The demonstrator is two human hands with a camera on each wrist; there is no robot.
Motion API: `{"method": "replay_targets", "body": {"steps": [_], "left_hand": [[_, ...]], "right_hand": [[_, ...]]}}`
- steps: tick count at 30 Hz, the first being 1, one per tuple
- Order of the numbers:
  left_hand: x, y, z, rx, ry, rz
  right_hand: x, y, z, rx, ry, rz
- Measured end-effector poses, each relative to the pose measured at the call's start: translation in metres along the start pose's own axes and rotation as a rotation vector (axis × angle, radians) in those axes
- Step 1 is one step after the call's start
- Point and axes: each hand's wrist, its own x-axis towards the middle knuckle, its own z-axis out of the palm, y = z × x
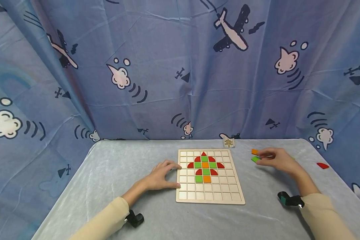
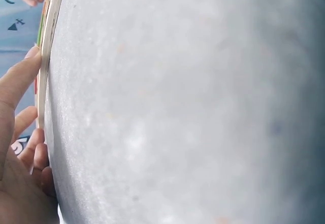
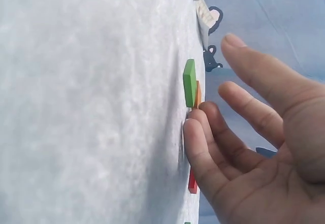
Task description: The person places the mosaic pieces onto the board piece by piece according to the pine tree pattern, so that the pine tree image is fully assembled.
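A pale wooden grid board lies on the table, with red, green and orange tiles set in its squares. At its left edge, my left hand rests its thumb and fingertips, spread apart; the left wrist view shows the thumb against the board's rim. To the right of the board, my right hand hovers beside a green square tile and an orange tile. In the right wrist view, its thumb and index finger are apart with nothing between them, the green tile just beyond the fingers.
A red tile lies near the table's right edge. Partly hidden behind the right hand is another green piece. A small patterned card lies behind the board, close to the blue printed curtain.
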Motion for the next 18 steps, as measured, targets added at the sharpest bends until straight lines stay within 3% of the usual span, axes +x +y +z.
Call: {"method": "replay_targets", "body": {"steps": [10,18], "left_hand": [[0.000,-0.001,0.000,-0.002,-0.002,-0.003],[0.000,0.000,0.000,0.003,-0.003,-0.008]], "right_hand": [[0.014,0.001,0.004,-0.037,-0.013,-0.052],[0.019,0.007,0.008,-0.006,-0.017,-0.028]]}}
